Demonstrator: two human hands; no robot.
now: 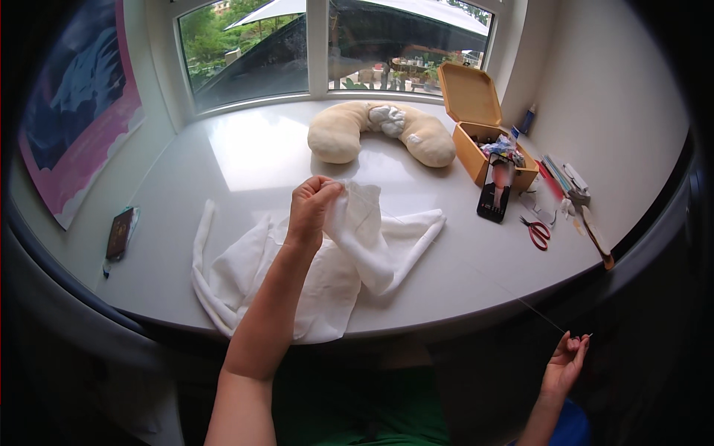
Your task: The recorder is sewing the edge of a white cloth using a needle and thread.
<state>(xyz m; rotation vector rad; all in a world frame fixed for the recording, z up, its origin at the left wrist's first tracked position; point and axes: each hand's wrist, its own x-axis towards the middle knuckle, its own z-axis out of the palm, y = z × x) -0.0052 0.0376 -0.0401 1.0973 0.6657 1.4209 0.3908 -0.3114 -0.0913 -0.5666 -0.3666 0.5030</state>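
Raised over the table, my left hand (309, 210) pinches the upper edge of a thin white cloth (327, 286). The cloth hangs in folds and spreads over the table's front edge, with long narrow strips at both sides. Far out at the lower right, beyond the table edge, my right hand (565, 364) has its fingertips closed on a thin pale needle (590, 336). A fine thread (539, 312) stretches from that hand back toward the cloth; part of its length is too faint to follow.
A cream curved neck pillow (336, 134) with white stuffing showing lies near the window. To the right stand an open wooden box (470, 152) and a phone (494, 195) leaning on it. Red-handled scissors (539, 236) lie closer. A dark wallet-like item (119, 234) rests far left.
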